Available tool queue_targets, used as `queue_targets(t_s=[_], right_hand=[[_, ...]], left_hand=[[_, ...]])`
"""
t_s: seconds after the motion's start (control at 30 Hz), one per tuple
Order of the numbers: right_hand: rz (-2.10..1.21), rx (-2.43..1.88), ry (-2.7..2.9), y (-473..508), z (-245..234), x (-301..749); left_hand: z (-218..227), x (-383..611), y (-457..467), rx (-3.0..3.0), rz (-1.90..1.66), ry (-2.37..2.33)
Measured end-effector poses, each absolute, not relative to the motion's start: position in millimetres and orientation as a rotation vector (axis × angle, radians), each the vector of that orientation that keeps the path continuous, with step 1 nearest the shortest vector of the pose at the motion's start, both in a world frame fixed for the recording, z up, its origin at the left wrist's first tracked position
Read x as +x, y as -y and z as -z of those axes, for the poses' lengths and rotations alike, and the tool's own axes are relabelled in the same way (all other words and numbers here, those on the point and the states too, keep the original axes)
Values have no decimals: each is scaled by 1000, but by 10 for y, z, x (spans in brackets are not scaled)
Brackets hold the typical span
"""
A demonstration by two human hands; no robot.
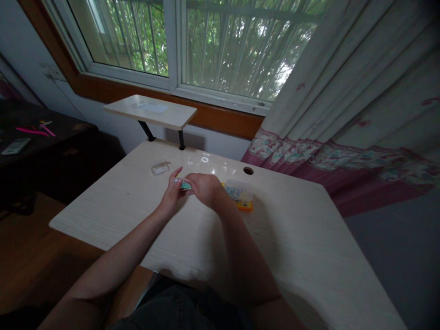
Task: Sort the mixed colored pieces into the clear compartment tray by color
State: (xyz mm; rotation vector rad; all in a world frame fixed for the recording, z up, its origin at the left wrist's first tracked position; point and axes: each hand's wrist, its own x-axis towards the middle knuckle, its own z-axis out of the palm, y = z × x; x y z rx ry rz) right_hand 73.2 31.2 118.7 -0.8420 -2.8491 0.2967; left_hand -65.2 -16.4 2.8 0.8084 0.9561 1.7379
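Both my hands meet over the middle of a pale wooden desk (pixel 295 238). My left hand (pixel 171 195) and my right hand (pixel 205 189) each have their fingers closed on a small teal card-like object (pixel 186 185) held between them. Just right of my right hand lies a small clear-lidded box with a yellow base (pixel 242 195). A small clear plastic piece (pixel 160 168) rests on the desk beyond my left hand.
A raised shelf (pixel 151 110) stands on black legs at the desk's far edge, below the window. A cable hole (pixel 248 170) is near the back. A curtain (pixel 360 105) hangs at right. A dark table (pixel 51 137) with pink pens stands at left.
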Motion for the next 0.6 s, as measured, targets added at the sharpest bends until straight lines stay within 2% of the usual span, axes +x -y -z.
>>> queue_targets(t_s=[0.6], right_hand=[[-244, -855, 2846, -317, -1194, 725]], left_hand=[[-48, -630, 191, 861, -1786, -932]])
